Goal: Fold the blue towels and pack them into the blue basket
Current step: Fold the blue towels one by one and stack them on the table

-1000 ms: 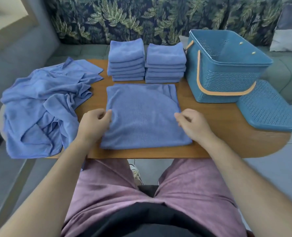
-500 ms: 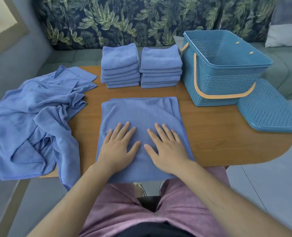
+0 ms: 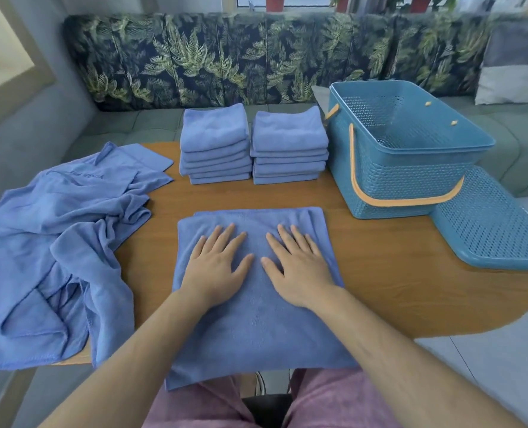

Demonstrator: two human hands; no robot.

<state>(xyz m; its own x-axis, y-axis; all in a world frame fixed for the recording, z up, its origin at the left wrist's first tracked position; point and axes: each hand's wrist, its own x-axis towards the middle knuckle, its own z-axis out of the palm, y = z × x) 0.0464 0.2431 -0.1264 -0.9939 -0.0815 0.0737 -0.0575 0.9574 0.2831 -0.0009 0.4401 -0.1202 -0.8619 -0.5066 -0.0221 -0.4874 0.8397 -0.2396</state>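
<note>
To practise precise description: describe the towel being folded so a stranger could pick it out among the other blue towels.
On the wooden table, find the middle of the near edge, between the crumpled heap and the blue basket. The towel lies alone, spread flat and overhanging the edge. Only it has the left hand and right hand pressed flat on it.

Person w/ bare hands: left hand & right hand, both forearms uncovered up to the frame edge. Wears dusty-pink shorts, soft matte fabric w/ a slightly fuzzy look, over both thighs at bottom of view
</note>
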